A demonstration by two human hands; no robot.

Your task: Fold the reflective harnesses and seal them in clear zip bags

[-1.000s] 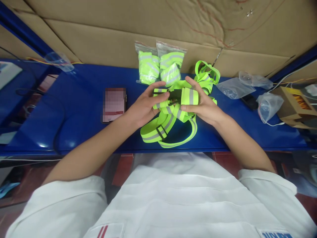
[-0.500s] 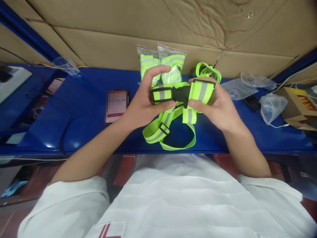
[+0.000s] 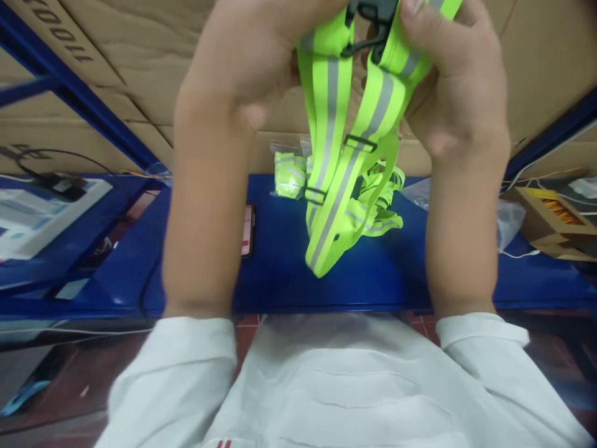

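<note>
Up close to the camera, at the top of the head view, a neon-yellow reflective strap (image 3: 333,99) with a grey stripe is held up by both hands. My left hand (image 3: 265,50) grips it on the left of the black buckle (image 3: 373,18), its fingertips cut off by the frame's top edge. On the buckle's right, my right hand (image 3: 448,56) is closed on the webbing with the thumb pressed on it. The strap's loops and black slider adjusters hang down over the table, where more yellow strap lies bunched below.
On the blue table (image 3: 275,280) stand clear bags of folded yellow straps (image 3: 289,174) by the cardboard backing. A phone (image 3: 248,230) lies partly behind my left forearm. To the right are clear plastic bags (image 3: 508,221) and an open cardboard box (image 3: 555,224); a white device (image 3: 51,218) sits far left.
Both hands have risen from the tabletop toward the camera, lifting the buckled strap. Its loops now hang down. The view has shifted, and my left forearm covers part of the phone.
</note>
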